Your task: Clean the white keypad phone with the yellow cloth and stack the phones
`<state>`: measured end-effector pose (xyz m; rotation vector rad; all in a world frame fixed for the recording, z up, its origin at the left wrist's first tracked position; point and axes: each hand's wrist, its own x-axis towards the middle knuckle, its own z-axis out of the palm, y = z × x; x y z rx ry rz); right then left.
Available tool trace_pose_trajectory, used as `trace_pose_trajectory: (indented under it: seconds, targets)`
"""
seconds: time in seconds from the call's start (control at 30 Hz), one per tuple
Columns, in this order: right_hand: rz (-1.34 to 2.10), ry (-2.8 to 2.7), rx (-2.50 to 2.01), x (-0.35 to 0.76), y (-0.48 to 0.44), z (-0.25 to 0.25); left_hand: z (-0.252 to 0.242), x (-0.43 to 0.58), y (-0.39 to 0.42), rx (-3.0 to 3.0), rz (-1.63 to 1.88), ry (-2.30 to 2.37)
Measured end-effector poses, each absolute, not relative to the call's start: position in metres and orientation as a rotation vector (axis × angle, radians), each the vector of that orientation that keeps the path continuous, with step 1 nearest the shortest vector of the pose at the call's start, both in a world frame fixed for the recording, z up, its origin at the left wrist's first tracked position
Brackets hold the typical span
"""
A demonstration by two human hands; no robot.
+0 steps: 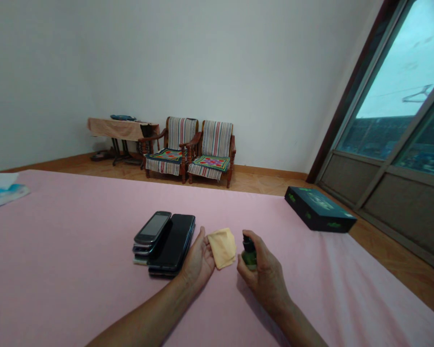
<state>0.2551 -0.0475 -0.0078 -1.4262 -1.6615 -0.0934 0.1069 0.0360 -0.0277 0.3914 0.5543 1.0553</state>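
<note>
My left hand [198, 260] is turned palm up and holds a folded yellow cloth [222, 248] over its fingers, with the thumb raised at the side. In my right hand [267, 272] is a small green spray bottle [249, 259] with a black pump top, the index finger on the top and the other fingers wrapped round the body. The nozzle is close to the cloth, a small gap apart. Left of my left hand lie two stacks of phones: a shorter-phone stack [154, 229] and, beside it, a stack topped by a large black phone [175, 241].
Everything rests on a pink sheet [75, 231]. A black box with green marks [320, 209] lies at the right edge. A white and blue packet [3, 190] is at the far left. Two wooden armchairs [217, 140] and a covered table [112, 127] stand by the wall.
</note>
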Motion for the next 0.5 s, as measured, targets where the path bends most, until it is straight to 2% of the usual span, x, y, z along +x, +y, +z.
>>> trace_pose_trajectory:
  seconds: [0.5]
  targets:
    - [-0.038,-1.758,-1.467,0.2537,-0.0494,-0.0044,-0.0186,0.1038,0.0359,0.39,1.165,0.535]
